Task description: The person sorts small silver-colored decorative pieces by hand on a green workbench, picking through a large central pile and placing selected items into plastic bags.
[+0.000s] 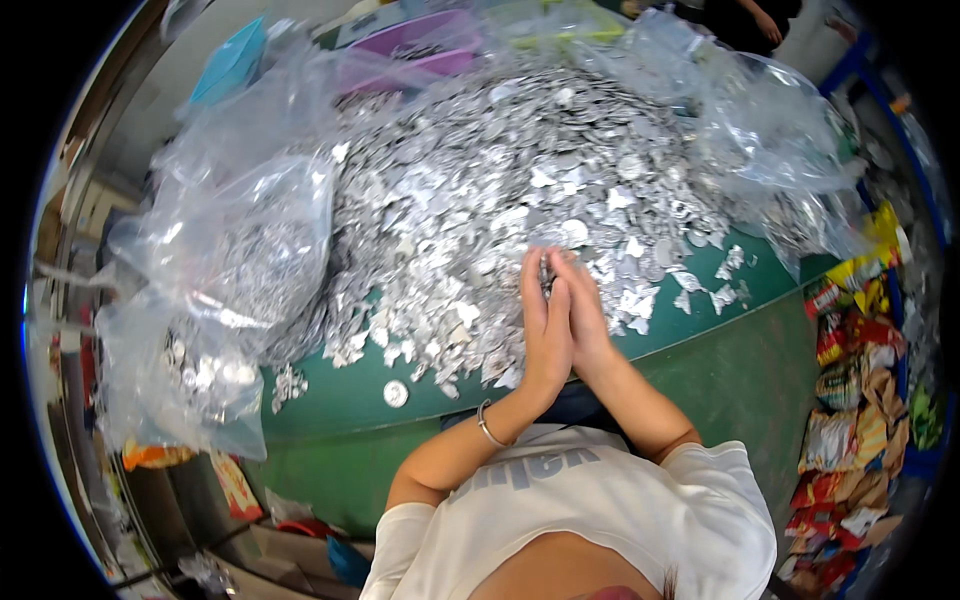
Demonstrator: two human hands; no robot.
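A wide heap of small flat silvery metal pieces (pixel 450 200), some round and some irregular, covers the green table (pixel 350 400). At the heap's near side, my left hand (pixel 540 330) and my right hand (pixel 588 310) are brought together, palms facing and fingers pointing away from me. Grey metal bits show in the narrow gap between the fingers; how many lie inside the palms is hidden. One round, ridged metal disc (pixel 396 393) lies apart near the table's front edge.
Clear plastic bags with metal pieces stand at left (pixel 250 250) and right (pixel 770 140). A purple bin (pixel 410 50), a light green bin (pixel 560 28) and a blue container (pixel 230 62) sit behind. Colourful packets (pixel 850 400) fill the right side. Another person's hand (pixel 768 28) shows far right.
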